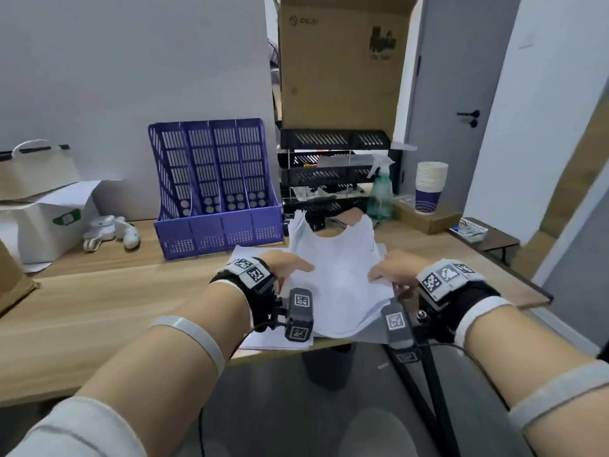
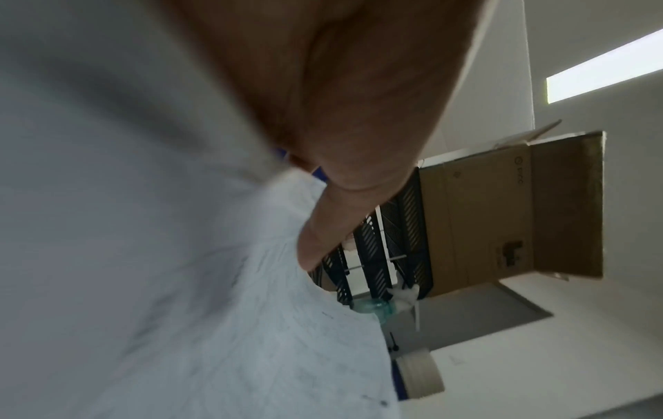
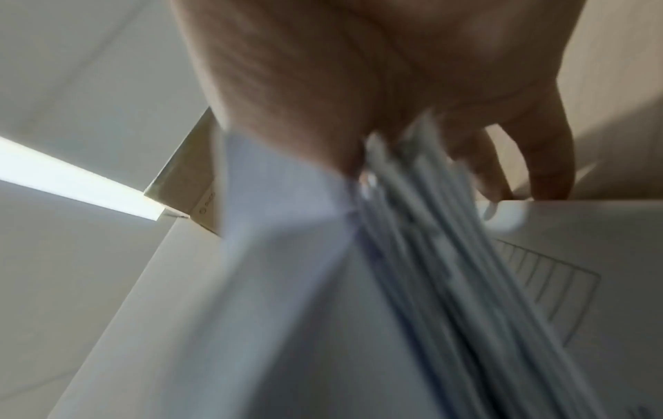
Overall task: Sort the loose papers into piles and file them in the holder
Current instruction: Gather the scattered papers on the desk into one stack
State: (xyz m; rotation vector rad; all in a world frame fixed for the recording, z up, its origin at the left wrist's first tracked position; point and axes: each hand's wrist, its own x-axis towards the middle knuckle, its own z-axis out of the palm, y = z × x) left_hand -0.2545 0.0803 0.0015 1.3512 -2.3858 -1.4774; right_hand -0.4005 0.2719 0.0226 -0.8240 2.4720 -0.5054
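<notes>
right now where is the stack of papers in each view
Head: the stack of papers is at centre, held up between the left hand and the right hand.
Left wrist: it fills the lower left, under the thumb.
Right wrist: its fanned edges run down the middle.
Shared landmark: the cardboard box.

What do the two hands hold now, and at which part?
Both hold the stack of papers: the left hand grips its left edge, the right hand its right edge.

We're in an office: wooden desk, purple file holder, black stacked letter trays, paper cups, cardboard box against plain walls.
</notes>
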